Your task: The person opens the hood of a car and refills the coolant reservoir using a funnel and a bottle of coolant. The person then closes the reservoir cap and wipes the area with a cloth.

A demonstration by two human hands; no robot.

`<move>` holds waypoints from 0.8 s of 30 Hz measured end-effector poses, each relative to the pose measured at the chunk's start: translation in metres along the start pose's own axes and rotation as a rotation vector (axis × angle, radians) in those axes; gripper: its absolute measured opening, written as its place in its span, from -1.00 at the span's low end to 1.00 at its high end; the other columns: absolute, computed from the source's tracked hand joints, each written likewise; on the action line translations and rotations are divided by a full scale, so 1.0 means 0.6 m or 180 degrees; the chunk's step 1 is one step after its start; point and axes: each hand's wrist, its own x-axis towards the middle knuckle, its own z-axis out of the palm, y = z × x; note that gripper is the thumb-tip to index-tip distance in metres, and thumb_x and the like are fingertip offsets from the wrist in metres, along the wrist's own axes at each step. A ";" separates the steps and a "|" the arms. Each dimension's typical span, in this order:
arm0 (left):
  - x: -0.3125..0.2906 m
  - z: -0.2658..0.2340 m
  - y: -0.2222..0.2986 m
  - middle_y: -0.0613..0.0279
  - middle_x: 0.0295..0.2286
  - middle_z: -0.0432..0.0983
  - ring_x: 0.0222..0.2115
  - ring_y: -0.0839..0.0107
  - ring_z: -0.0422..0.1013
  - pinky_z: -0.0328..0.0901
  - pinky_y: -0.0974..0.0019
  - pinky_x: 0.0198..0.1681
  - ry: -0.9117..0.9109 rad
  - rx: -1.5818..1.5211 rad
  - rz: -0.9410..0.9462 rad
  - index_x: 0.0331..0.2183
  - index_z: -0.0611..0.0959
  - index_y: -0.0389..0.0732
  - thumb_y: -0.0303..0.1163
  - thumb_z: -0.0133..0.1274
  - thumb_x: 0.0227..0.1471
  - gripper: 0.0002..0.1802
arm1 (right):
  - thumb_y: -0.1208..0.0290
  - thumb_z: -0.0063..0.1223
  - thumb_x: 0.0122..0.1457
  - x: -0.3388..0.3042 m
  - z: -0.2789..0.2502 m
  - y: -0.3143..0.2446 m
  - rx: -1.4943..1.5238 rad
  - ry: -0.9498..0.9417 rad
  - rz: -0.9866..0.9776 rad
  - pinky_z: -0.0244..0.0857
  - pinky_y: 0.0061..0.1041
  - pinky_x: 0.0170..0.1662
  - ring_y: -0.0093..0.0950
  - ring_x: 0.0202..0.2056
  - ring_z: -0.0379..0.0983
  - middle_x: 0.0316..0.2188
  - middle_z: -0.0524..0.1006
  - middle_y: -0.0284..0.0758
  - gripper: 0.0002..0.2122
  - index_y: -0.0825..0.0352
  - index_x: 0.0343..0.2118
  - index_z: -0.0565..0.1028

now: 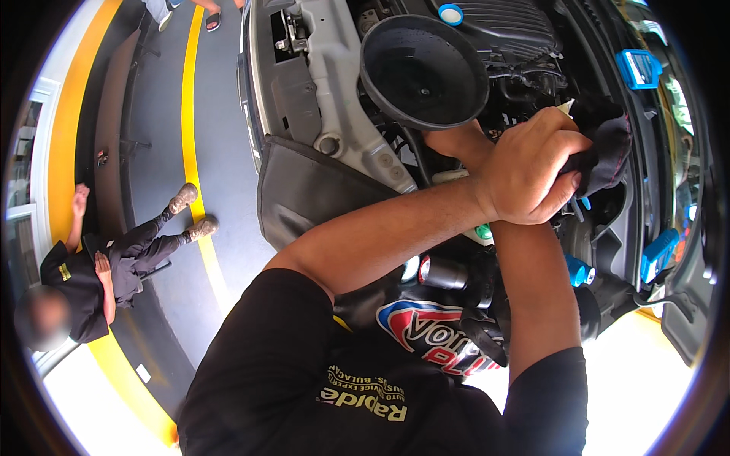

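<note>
My arms cross over the engine bay, the left forearm above the right. My left hand (534, 169) is closed, its fingers curled round a black cloth (604, 148) with red stitching. Below it my right forearm runs up and leftward. The right hand (458, 140) reaches under the rim of a wide black funnel (423, 72), where its fingers are hidden; whether it grips the funnel's neck does not show. Dark wet traces mark the inside of the funnel bowl. A round blue-rimmed cap (451, 14) lies on the ribbed black engine cover (506, 23).
Blue bottles stand on the right, one far (639, 69) and one nearer (658, 255). A dark can (443, 272) lies by my body. A black fender cover (319, 194) drapes the car's edge. At left a person (99, 281) sits by the wall; another's feet (214, 20) show above.
</note>
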 end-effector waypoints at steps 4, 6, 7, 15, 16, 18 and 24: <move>-0.004 0.004 -0.001 -0.07 -0.18 0.47 -0.30 0.02 0.46 0.40 0.11 -0.30 -0.0009 -0.0043 -0.0029 -0.02 0.51 -0.29 -0.46 0.24 0.01 -0.53 | 0.48 0.06 0.20 0.004 0.024 -0.014 -0.0298 0.0294 0.0199 0.39 -0.12 0.17 -0.08 0.05 0.55 -0.05 0.63 -0.05 -0.74 0.27 -0.06 0.63; -0.006 0.001 -0.003 -0.06 -0.19 0.47 -0.31 0.02 0.46 0.40 0.11 -0.30 -0.0032 0.0013 -0.0036 -0.02 0.51 -0.28 -0.46 0.24 0.01 -0.53 | 0.47 0.05 0.21 0.005 0.026 -0.019 -0.0264 0.0372 0.0256 0.39 -0.12 0.16 -0.08 0.05 0.55 -0.06 0.63 -0.05 -0.75 0.27 -0.07 0.63; -0.005 0.001 -0.002 -0.06 -0.19 0.47 -0.31 0.03 0.47 0.40 0.11 -0.30 -0.0042 0.0022 -0.0029 -0.02 0.51 -0.28 -0.46 0.23 0.01 -0.54 | 0.47 0.05 0.22 0.002 0.023 -0.018 -0.0181 0.0268 0.0228 0.40 -0.12 0.16 -0.08 0.06 0.54 -0.06 0.63 -0.06 -0.74 0.27 -0.06 0.63; -0.003 0.004 0.001 -0.03 -0.20 0.47 -0.33 0.05 0.46 0.39 0.12 -0.32 -0.0009 -0.0049 -0.0067 -0.03 0.52 -0.27 -0.42 0.23 0.03 -0.55 | 0.47 0.04 0.23 0.003 0.024 0.020 -0.0105 0.0493 -0.0456 0.40 -0.13 0.16 -0.07 0.05 0.54 -0.05 0.64 -0.06 -0.73 0.27 -0.03 0.63; -0.003 0.004 0.002 -0.03 -0.20 0.47 -0.33 0.04 0.46 0.39 0.12 -0.32 -0.0001 -0.0043 -0.0065 -0.03 0.52 -0.27 -0.41 0.23 0.03 -0.55 | 0.48 0.04 0.23 0.002 0.031 0.015 -0.0198 0.0517 -0.0326 0.39 -0.12 0.16 -0.07 0.05 0.54 -0.05 0.64 -0.06 -0.73 0.26 -0.03 0.63; -0.004 0.003 0.002 -0.03 -0.20 0.47 -0.33 0.03 0.46 0.38 0.11 -0.33 -0.0009 0.0021 -0.0041 -0.03 0.52 -0.26 -0.41 0.23 0.02 -0.54 | 0.49 0.03 0.22 -0.001 0.042 0.006 -0.0391 0.0572 -0.0062 0.38 -0.11 0.17 -0.05 0.06 0.54 -0.04 0.64 -0.06 -0.73 0.26 -0.04 0.64; -0.001 -0.002 0.000 -0.06 -0.22 0.48 -0.32 -0.01 0.47 0.39 0.06 -0.31 0.0005 0.0039 0.0007 -0.04 0.51 -0.29 -0.48 0.21 -0.04 -0.53 | 0.48 0.07 0.18 0.003 0.043 0.013 -0.0536 0.1008 -0.0785 0.40 -0.06 0.14 -0.04 0.03 0.55 -0.04 0.64 -0.07 -0.71 0.22 -0.05 0.65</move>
